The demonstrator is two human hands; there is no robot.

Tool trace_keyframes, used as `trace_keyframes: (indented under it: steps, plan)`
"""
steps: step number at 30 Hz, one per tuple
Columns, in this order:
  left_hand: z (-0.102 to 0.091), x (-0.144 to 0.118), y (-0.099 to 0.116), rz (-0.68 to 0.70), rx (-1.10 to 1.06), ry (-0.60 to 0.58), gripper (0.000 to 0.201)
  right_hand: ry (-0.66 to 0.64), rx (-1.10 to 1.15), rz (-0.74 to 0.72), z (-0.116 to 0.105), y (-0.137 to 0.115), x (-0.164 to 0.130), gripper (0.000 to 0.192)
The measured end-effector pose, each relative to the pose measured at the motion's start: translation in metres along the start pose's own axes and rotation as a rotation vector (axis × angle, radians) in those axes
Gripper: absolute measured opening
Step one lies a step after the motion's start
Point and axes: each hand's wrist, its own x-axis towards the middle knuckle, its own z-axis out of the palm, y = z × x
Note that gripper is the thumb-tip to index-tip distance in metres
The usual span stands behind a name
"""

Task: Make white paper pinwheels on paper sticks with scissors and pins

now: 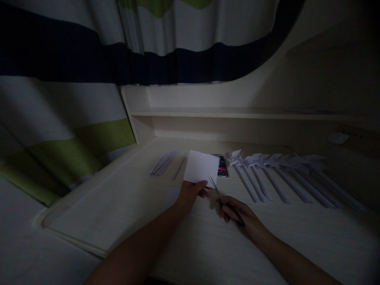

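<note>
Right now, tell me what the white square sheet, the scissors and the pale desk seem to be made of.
White square sheet: thin matte paper, seemingly; it stands flat, pinched by the left hand.
Scissors in the right hand: pale blades look metal, dark handles probably plastic; dim light leaves that open.
Pale desk: wood-look board, faint grain lines, likely laminate.

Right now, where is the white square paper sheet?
The white square paper sheet is at the desk's middle, held by the left hand, with the scissors at its lower right corner.

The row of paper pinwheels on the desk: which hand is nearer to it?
Right. The right hand, holding scissors, is just below the pinwheels; the left hand, holding the white paper square, is farther left.
</note>
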Motion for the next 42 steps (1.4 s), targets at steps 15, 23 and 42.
trace_keyframes:
  steps: [15, 23, 42]
  plan:
    - [-0.0008, 0.0024, -0.0015, -0.013, -0.011, 0.009, 0.021, 0.039, -0.095, 0.01, -0.0007, 0.0019, 0.0009, 0.034]
    - [-0.0022, 0.0036, -0.0029, -0.002, -0.015, 0.011, 0.023, 0.084, -0.097, 0.028, -0.0018, 0.0051, 0.0027, 0.043]
    - [0.003, -0.0032, 0.0026, -0.053, 0.024, -0.05, 0.021, 0.11, -0.036, 0.027, -0.001, 0.0084, 0.0043, 0.036]
